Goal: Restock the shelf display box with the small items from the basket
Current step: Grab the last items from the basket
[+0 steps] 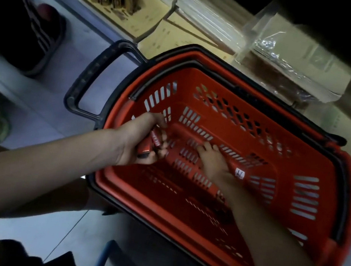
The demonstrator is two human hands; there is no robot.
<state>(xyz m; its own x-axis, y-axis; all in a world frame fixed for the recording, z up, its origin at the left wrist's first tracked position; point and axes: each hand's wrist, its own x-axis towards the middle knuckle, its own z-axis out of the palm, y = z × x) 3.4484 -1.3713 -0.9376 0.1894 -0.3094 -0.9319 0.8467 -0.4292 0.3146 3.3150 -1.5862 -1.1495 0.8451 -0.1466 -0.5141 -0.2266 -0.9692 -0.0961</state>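
A small white label (240, 174) on the red basket (305, 160) bears handwritten marks, perhaps "11".

- Basket (244, 112): top open, carry handles (342, 204) folded onto rim; right half of interior free.
- Left hand (139, 145), gripping small red items (154, 139), and right hand (213, 163): fill left end.
- Cardboard boxes (182, 35): just behind far rim.
- Pull handle (90, 78): juts left.

We see a red basket (263, 134) pierced with rows of slots and a band of diamond holes, its rim and handle (90, 78) black. The small items (152, 142) look red with pale stripes, though blur leaves us unsure. A white label (240, 173) bears a black mark. The floor (55, 116) is pale grey, the boxes (186, 38) tan.
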